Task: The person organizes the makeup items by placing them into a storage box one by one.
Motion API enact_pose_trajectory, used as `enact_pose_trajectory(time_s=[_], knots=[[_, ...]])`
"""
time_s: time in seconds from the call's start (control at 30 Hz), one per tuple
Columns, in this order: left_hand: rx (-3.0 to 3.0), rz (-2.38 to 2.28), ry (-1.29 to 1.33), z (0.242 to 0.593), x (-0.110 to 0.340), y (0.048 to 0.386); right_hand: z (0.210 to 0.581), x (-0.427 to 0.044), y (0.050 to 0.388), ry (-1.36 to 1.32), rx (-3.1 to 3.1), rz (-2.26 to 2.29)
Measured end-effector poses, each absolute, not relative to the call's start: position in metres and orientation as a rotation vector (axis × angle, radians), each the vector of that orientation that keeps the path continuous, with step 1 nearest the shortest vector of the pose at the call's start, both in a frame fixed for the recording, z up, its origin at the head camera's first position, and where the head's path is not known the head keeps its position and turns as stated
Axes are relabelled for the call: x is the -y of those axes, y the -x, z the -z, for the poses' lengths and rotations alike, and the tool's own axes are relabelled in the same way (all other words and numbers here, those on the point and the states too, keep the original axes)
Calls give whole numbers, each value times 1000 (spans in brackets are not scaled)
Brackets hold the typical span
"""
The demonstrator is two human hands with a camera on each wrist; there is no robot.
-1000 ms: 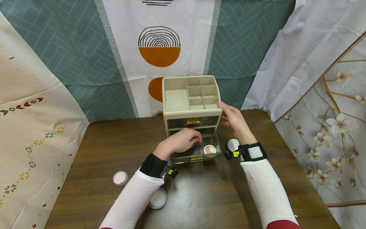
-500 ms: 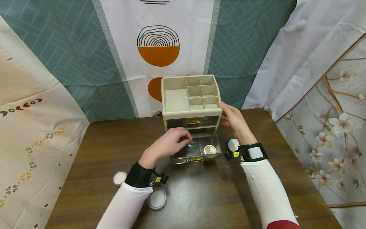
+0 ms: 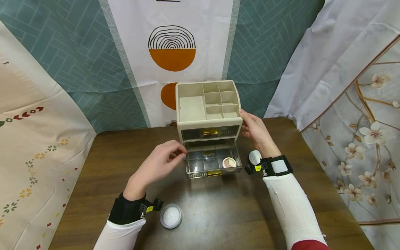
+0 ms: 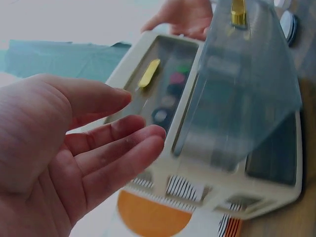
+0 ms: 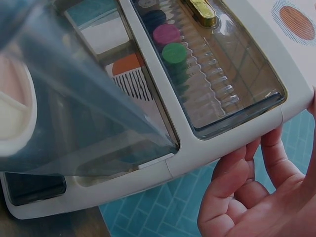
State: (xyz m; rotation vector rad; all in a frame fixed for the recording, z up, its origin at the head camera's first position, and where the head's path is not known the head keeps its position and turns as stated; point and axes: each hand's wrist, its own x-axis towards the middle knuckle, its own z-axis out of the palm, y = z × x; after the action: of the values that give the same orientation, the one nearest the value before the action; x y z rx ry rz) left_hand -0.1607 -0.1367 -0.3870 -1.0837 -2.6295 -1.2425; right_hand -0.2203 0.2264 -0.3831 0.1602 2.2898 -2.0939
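A cream desktop drawer organizer (image 3: 209,123) stands on the table with its lower clear drawer (image 3: 209,163) pulled out. Inside that drawer, at the right, lies a round three-shade makeup palette (image 3: 229,162). My left hand (image 3: 157,163) hovers by the drawer's left side. Its fingers (image 4: 123,153) are loosely bent, and nothing shows between them and the thumb. With my right hand (image 3: 257,133) I hold the organizer's right side near the upper front corner, the fingers (image 5: 232,182) curled against it. Colored round caps (image 5: 174,53) show through the closed upper drawer.
A round white-centered lid or dish (image 3: 171,216) lies on the table (image 3: 212,215) in front. Beside the right wrist sits a small white round item (image 3: 255,157), partly hidden. Divided compartments (image 3: 214,100) form the organizer's top. Patterned cloths hang behind and at both sides.
My left hand has come out of the open drawer and moved left, and its forearm now covers the small round pot at the left. The right hand keeps its place.
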Motion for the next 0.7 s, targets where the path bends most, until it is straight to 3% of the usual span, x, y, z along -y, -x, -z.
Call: enact_pose_trajectory(time_s=[0.33,0.7], knots=[[2659,1105,884,404,212,133,383,-226,220,-158,-2279,2096],[2923,935,589,460,281,102,384,-224,220,-197,-2249,2120]])
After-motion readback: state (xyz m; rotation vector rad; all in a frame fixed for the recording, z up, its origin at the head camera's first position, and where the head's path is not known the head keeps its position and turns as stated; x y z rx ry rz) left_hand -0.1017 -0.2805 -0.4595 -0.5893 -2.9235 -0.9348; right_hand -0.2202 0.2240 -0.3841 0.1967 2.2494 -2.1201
